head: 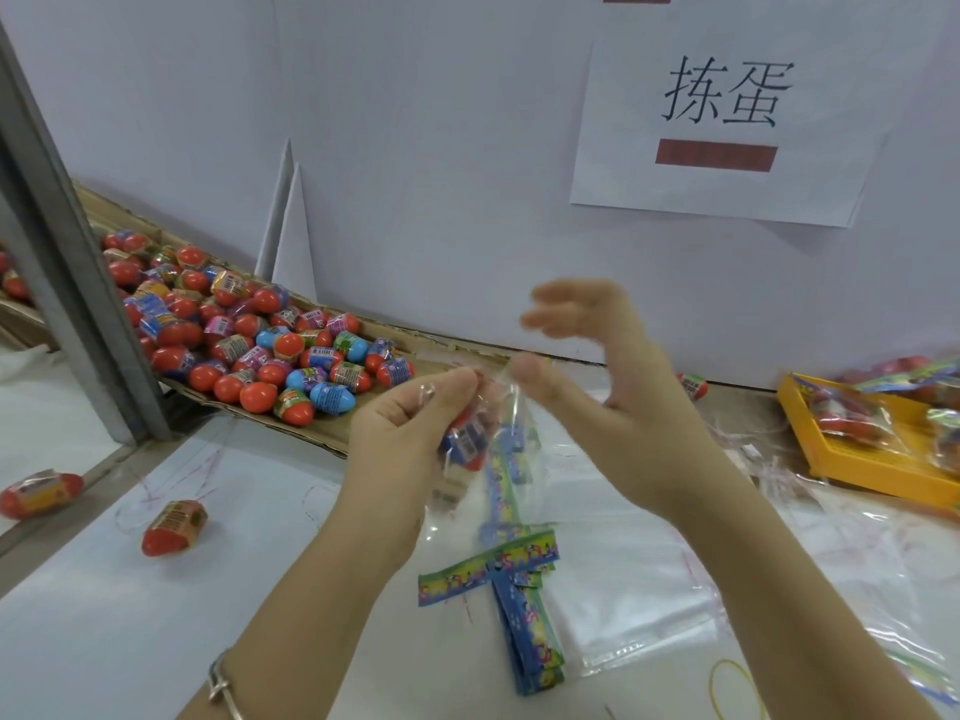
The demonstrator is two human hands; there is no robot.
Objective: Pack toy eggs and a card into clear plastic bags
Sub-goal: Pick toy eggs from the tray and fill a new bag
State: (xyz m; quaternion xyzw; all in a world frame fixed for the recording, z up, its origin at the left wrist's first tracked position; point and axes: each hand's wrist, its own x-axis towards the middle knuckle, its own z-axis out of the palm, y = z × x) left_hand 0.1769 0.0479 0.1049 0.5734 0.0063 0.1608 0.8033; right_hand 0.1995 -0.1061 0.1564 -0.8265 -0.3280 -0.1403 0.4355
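My left hand (410, 433) grips the top of a clear plastic bag (498, 459) that hangs in front of me. Inside the bag are a red toy egg (467, 439) and a colourful card strip (506, 475). My right hand (597, 371) is raised beside the bag's mouth, thumb touching its upper edge, fingers spread and blurred. A pile of red, blue and pink toy eggs (249, 335) lies on a cardboard tray at the left. More card strips (519, 589) lie on the table below my hands.
Two loose eggs (174, 519) lie at the left on the white table. A yellow tray (878, 459) with filled bags stands at the right. Flat clear bags (649, 605) are stacked under my right forearm. A white wall with a paper sign (722, 116) stands behind. A yellow rubber band (735, 693) lies at the lower right.
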